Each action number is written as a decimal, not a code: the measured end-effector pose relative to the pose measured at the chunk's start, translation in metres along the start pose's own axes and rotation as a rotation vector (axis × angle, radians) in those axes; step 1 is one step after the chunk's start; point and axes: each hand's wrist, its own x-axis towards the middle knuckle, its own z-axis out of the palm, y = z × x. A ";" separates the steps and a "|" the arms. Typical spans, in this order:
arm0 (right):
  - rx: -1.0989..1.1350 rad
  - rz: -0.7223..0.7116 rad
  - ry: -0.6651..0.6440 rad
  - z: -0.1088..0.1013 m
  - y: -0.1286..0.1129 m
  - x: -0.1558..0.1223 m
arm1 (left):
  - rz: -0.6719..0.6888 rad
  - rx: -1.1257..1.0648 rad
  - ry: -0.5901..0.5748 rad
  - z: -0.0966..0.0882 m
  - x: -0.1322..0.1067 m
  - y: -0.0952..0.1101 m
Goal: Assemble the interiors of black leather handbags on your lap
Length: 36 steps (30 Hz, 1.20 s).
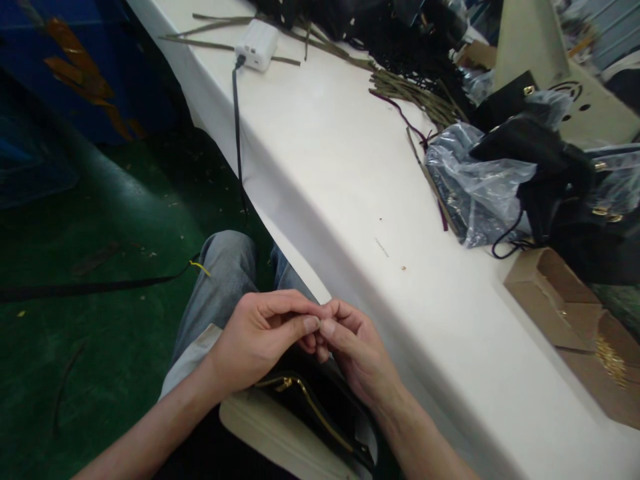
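Observation:
My left hand (265,333) and my right hand (350,343) meet fingertip to fingertip above my lap, at the table's near edge. Both are pinched closed. Whatever lies between the fingertips is hidden or too small to name. Just under the hands, a bag (285,427) in cream and black rests on my lap. Its gold zipper (320,413) curves along the opening, with the zipper pull (285,383) close below my left hand.
A white table (330,147) runs diagonally, bearing a power bank (257,45) with a cable, olive strips (415,93), a plastic-wrapped black bag (470,180) and a cardboard box (555,293) with small gold pieces (610,360). A black strap (100,288) stretches in from the left.

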 end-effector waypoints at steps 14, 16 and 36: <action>0.052 0.057 -0.010 0.000 0.000 -0.003 | -0.087 -0.053 -0.018 -0.001 -0.003 -0.004; 0.073 0.074 -0.008 0.001 -0.001 -0.004 | -0.102 -0.077 -0.019 -0.001 -0.004 -0.006; 0.106 0.102 -0.034 0.004 -0.004 -0.005 | -0.166 -0.278 -0.059 -0.003 0.001 -0.014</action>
